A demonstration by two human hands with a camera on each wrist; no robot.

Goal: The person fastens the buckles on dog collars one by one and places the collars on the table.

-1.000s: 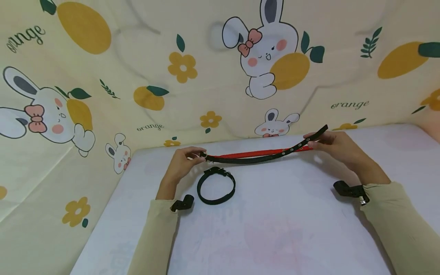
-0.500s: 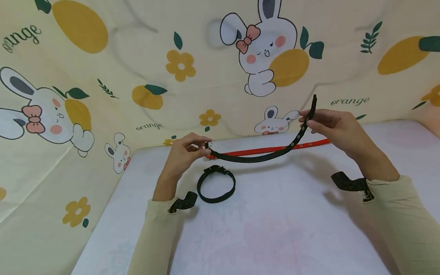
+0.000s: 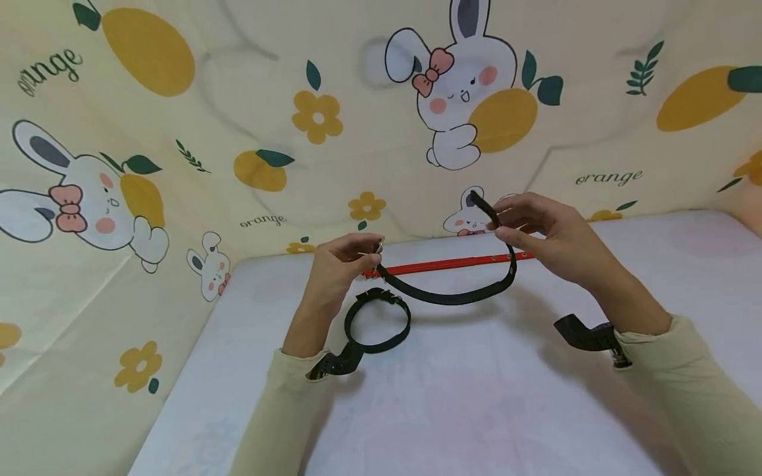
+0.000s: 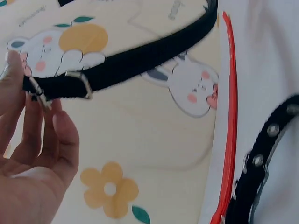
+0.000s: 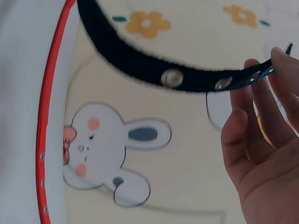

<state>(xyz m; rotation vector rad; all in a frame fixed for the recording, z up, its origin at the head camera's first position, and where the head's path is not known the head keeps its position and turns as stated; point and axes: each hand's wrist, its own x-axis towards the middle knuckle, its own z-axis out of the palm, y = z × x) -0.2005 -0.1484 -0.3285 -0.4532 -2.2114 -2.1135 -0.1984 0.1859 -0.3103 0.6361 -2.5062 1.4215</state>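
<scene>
A black collar (image 3: 455, 299) hangs in a sagging curve between my two hands, lifted off the table. My left hand (image 3: 333, 281) pinches its buckle end; a metal buckle (image 4: 41, 95) shows there in the left wrist view. The other end, with metal eyelets (image 5: 172, 78), is pinched by my right hand (image 3: 553, 239), and its tip sticks up and leftward past the fingers. A second black collar (image 3: 388, 345), fastened into a ring, lies on the table below the left hand. Behind the held collar, a red collar (image 3: 446, 264) lies stretched out, its right part behind my right hand.
The white tabletop (image 3: 452, 410) spreads out in front of me. At its back edge rises a cream cloth (image 3: 381, 119) printed with rabbits, oranges and flowers. Each wrist carries a small black camera (image 3: 586, 334).
Both hands have lifted the black collar from beside the red one. My right hand has moved left, so the collar sags deeper, and its free tip now points left. The left hand shifted slightly right.
</scene>
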